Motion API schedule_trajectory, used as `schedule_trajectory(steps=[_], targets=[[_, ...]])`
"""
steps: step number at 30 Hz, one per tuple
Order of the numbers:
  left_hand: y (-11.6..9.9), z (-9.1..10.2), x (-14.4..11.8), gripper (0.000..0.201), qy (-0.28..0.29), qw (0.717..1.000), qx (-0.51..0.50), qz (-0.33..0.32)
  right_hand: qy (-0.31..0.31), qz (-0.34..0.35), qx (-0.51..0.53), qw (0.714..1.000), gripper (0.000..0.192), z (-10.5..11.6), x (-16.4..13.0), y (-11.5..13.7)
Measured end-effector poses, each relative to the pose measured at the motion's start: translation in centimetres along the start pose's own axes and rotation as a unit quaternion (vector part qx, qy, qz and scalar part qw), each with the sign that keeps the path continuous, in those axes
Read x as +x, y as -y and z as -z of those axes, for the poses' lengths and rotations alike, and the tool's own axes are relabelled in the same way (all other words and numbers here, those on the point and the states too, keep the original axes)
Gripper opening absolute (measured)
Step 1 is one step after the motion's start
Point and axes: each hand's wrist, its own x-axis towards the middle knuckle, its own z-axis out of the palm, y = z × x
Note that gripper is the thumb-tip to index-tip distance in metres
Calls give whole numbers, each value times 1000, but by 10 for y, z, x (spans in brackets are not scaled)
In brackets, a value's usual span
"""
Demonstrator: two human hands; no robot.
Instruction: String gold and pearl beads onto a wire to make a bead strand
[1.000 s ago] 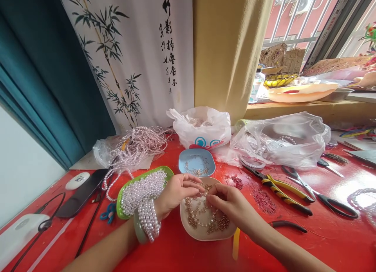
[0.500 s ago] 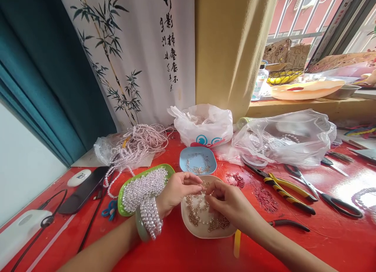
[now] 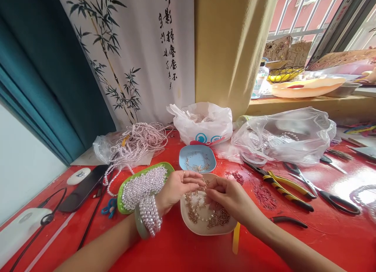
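Head view: we look down on a red surface (image 3: 176, 252), where both hands meet over a cream tray (image 3: 205, 230). Our left hand (image 3: 175, 189) reaches over the tray's far left part, fingers stretched toward the right; we cannot tell whether its thumb and fingertips close on anything. Our right hand (image 3: 225, 193) faces it from the other side, forefinger bent toward the thumb; whatever may sit between them is too small for us to make out. Under the hands, gold beads (image 3: 219, 220) lie inside the cream tray, some in heaps, others in a loose curve. Just beyond stands a blue tray (image 3: 190, 150) with small metallic bits (image 3: 199, 167) in it. Left of the cream tray, we see a green tray (image 3: 120, 204) filled with pearly beads (image 3: 143, 187). Pearl strands (image 3: 150, 216) and a green bangle (image 3: 140, 224) circle our left wrist. Yellow-and-black pliers (image 3: 289, 193) and scissors (image 3: 337, 202) rest well to the right.
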Motion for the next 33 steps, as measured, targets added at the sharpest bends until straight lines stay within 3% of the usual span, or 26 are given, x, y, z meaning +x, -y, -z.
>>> schedule_trajectory(steps=[14, 19, 25, 29, 33], targets=[[-2, -1, -2, 34, 14, 1000, -8, -3, -21, 13, -32, 999, 6, -2, 0, -3], [-4, 0, -5, 41, 18, 994, 88, -63, -57, 51, 20, 997, 7, 0, 2, 1], [-6, -6, -16, 47, 9, 973, 184, -142, -59, 14, 126, 990, 13, 3, 2, 7], [-9, -11, -22, 47, 32, 971, 177, -156, -72, 20, 185, 980, 15, 4, -1, 7], [-10, -11, -22, 44, 36, 982, 118, -144, -30, 20, 266, 963, 14, 5, 1, 2]])
